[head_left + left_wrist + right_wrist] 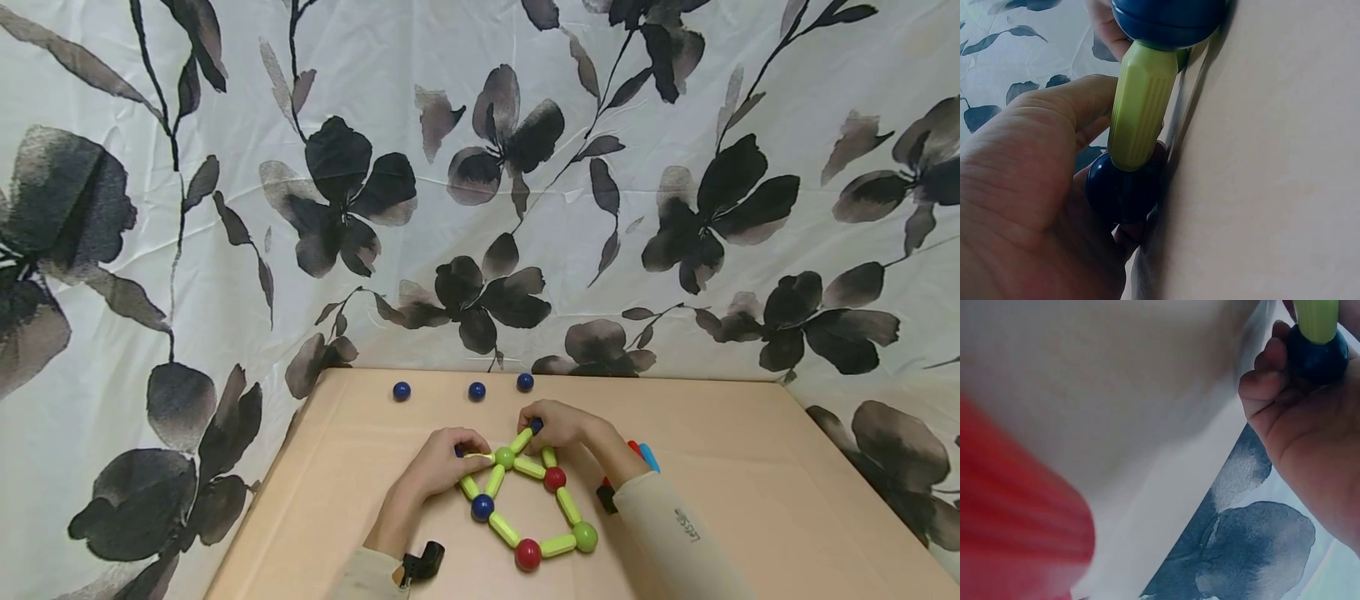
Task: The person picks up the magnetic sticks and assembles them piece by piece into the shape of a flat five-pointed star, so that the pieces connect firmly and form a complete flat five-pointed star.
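Observation:
Several yellow-green magnetic rods and coloured balls form a ring on the table, with a blue ball, two red balls, one of them at the front, and two green balls, the rear one between the hands. My left hand curls its fingers round a dark blue ball at the left; a rod joins it to the ring's blue ball. At the back, my right hand grips another dark blue ball, on the end of a rod from the rear green ball.
Three loose blue balls, one at the left, lie along the table's back edge. Red and light blue rods lie beside the right forearm, partly hidden; a red piece looms close in the right wrist view. A floral cloth hangs behind the table.

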`<state>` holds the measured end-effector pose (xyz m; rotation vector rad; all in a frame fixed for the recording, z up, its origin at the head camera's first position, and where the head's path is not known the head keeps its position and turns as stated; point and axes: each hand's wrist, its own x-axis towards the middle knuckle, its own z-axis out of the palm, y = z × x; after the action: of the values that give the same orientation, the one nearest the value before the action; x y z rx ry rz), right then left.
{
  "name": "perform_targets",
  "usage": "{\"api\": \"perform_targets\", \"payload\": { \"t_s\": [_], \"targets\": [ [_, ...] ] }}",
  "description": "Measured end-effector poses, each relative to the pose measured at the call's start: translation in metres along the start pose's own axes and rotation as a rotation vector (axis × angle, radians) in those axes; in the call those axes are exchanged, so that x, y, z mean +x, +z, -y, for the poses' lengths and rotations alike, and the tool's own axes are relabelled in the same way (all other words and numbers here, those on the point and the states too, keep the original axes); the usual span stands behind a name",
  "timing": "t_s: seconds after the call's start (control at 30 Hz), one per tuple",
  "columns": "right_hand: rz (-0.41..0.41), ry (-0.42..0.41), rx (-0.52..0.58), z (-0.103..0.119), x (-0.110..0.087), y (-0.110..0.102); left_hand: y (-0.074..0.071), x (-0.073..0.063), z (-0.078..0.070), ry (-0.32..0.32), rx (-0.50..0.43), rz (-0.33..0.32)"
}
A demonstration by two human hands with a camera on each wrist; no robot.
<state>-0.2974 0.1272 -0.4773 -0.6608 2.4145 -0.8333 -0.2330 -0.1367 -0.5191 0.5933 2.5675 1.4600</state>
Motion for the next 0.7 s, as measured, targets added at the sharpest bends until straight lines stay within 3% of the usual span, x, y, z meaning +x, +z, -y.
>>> {"api": "perform_targets", "payload": {
  "t_s": [0.23,0.47,0.7],
  "targets": [
    [-0.034,-0.046,-0.071,-0.002,0.0,0.0,0.001,0.001,-0.002,-0.003,-0.001,0.002],
    [-0.047,-0.059,-0.048,-0.004,-0.007,-0.002,0.002,0.002,-0.002,-0.003,0.011,-0.008],
    [-0.077,-0.127,-0.13,-0.011,-0.015,-0.003,0.002,0.002,-0.001,-0.004,0.012,-0.012]
  ]
}}
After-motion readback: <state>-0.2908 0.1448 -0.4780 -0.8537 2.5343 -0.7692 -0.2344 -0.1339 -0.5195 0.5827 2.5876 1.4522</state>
